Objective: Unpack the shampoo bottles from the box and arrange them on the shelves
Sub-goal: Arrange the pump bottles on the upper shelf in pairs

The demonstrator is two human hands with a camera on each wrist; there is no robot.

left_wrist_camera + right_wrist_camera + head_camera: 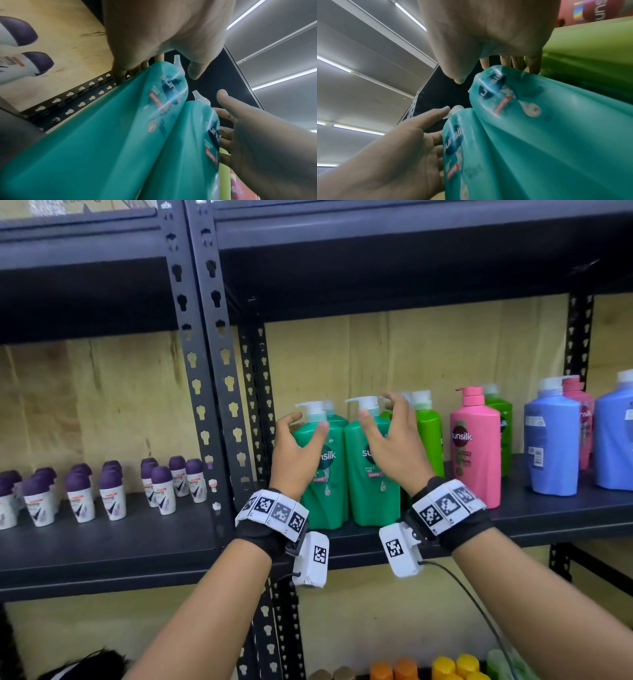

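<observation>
The two teal shampoo bottles (349,474) at the front edge of the shelf (548,518) are smooth, shiny plastic with glossy stickers, and their pump tops (364,402) are see-through white plastic. The shelf board looks dark, flat and matt, its posts (205,371) are dark painted metal with punched holes, and the wall behind (428,347) is pale rough wood with grain lines. The pink bottle (476,446), the green bottles (430,433) and the blue bottles (551,443) are smooth plastic too, and the bands on the wrists (274,510) are black cloth with white printed paper squares.
</observation>
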